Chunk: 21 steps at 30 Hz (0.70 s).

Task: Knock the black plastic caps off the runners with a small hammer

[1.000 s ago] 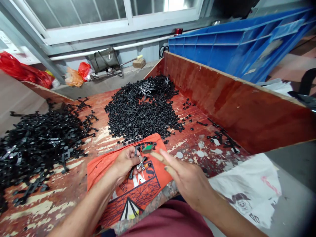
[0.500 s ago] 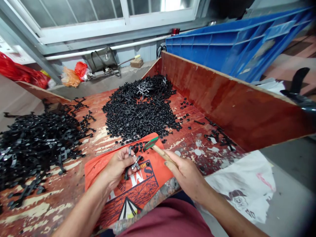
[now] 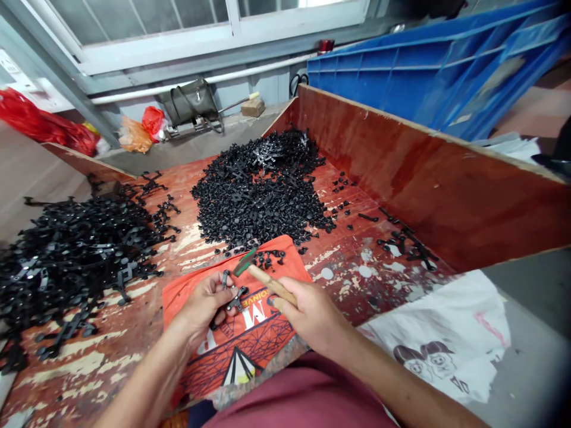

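Observation:
My left hand (image 3: pixel 207 306) is closed on a small black bracket-like part (image 3: pixel 235 299) with several arms and round ends, held above an orange printed cloth (image 3: pixel 276 318). In my right hand (image 3: pixel 307 309) is a hammer (image 3: pixel 270 284) with a wooden handle and a dark head with green on it. The hammer's head hangs close to the black part; whether they touch I cannot tell. Several small black round pieces (image 3: pixel 272 258) lie on the cloth's far end. Part of the bracket is hidden by my left fingers.
A heap of small black round pieces (image 3: pixel 263 214) sits mid-table, and black arm-shaped parts (image 3: pixel 84 249) are piled at left. A red wooden board (image 3: pixel 401 172) walls the right side, with a blue crate (image 3: pixel 383 83) behind it. A white sack (image 3: pixel 446 333) lies at right.
The hammer and my right hand have shifted left, bringing the head nearer the black part. My left hand keeps its hold. The camera view has moved slightly.

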### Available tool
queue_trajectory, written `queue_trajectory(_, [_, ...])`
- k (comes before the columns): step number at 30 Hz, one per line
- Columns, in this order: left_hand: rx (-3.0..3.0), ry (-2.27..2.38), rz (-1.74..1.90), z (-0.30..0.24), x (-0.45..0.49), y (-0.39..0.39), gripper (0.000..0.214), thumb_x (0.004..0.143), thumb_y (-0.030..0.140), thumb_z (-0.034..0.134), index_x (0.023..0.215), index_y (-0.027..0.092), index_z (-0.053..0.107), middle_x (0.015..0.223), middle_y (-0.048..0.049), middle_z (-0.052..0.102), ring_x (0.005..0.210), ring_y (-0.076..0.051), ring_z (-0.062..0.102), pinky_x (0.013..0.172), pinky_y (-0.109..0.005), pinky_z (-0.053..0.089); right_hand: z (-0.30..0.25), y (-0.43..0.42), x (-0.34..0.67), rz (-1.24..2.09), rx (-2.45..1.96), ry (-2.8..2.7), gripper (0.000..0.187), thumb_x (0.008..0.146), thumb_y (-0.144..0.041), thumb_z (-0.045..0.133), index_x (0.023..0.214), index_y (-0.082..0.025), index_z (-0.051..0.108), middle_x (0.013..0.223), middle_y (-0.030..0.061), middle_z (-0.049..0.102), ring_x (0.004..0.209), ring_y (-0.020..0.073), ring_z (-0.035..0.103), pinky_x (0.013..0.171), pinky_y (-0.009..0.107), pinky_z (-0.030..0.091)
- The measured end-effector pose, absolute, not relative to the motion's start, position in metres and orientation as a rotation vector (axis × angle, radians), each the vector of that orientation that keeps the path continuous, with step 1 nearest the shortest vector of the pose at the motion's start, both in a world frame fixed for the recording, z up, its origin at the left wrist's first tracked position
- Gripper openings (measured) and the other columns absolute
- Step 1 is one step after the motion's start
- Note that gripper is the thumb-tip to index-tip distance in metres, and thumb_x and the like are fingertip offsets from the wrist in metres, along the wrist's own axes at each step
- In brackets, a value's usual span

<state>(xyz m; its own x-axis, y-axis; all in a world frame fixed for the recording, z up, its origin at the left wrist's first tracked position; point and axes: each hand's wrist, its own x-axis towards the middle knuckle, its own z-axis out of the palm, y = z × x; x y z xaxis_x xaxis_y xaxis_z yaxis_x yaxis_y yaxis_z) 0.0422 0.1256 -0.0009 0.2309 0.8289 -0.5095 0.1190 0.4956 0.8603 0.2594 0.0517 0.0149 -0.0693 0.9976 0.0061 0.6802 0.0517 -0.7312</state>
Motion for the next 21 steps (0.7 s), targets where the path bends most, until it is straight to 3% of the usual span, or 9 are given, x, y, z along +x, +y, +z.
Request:
queue_trajectory(4, [0.976,1.238,0.571,-0.006,0.039,0.127,0.041,0.065,0.034,0.081,0.085,0.019,0.049,0.047,0.0064,0.06,0.037,-0.01,0.056,0.031,-0.012,0.031,0.014,0.065,0.242,0.825,-1.639,-1.828,0.014,0.09,-0.019,0.055,0.094,-0.022,0.068,0.075,-0.0028,0.069,0.064,0.0133,0.06,0.057,0.021,0.041])
queue_trajectory(7, [0.973,1.227,0.56,-0.008,0.038,0.128,0.039,0.067,0.033,0.079,0.085,0.02,0.047,0.046,0.004,0.062,0.035,-0.01,0.054,0.031,-0.012,0.032,0.022,0.064,0.243,0.845,-1.606,-1.857,0.025,0.093,-0.019,0.052,0.112,-0.025,0.068,0.085,-0.001,0.073,0.072,0.0155,0.065,0.064,0.023,0.046])
queue_trajectory(11, [0.95,1.215,0.567,-0.008,0.038,0.128,0.038,0.066,0.034,0.078,0.083,0.02,0.048,0.044,0.002,0.063,0.032,-0.01,0.052,0.03,-0.012,0.029,0.037,0.05,0.257,0.801,-1.498,-1.943,0.048,0.102,-0.021,0.04,0.148,-0.034,0.043,0.12,0.0019,0.072,0.098,0.0182,0.069,0.088,0.032,0.052])
queue_trajectory(14, [0.919,1.196,0.58,-0.006,0.038,0.128,0.038,0.065,0.035,0.08,0.082,0.02,0.049,0.044,0.002,0.062,0.03,-0.01,0.05,0.029,-0.013,0.028,0.043,0.039,0.268,0.754,-1.485,-2.007,0.053,0.104,-0.022,0.033,0.155,-0.035,0.03,0.134,0.0018,0.065,0.111,0.0185,0.067,0.101,0.036,0.049])
queue_trajectory(17, [0.843,1.164,0.638,-0.001,0.037,0.127,0.04,0.062,0.032,0.082,0.082,0.019,0.05,0.042,0.0057,0.058,0.031,-0.009,0.05,0.029,-0.012,0.025,0.045,0.036,0.274,0.707,-1.563,-2.021,0.051,0.104,-0.023,0.034,0.153,-0.036,0.035,0.136,0.002,0.064,0.107,0.0206,0.069,0.096,0.039,0.053])
queue_trajectory(21, [0.768,1.112,0.678,0.004,0.035,0.124,0.041,0.062,0.03,0.084,0.083,0.019,0.052,0.047,0.0054,0.058,0.036,-0.008,0.053,0.031,-0.01,0.024,0.045,0.044,0.275,0.688,-1.65,-1.956,0.043,0.099,-0.023,0.042,0.139,-0.035,0.055,0.108,0.002,0.076,0.088,0.0212,0.072,0.077,0.034,0.056])
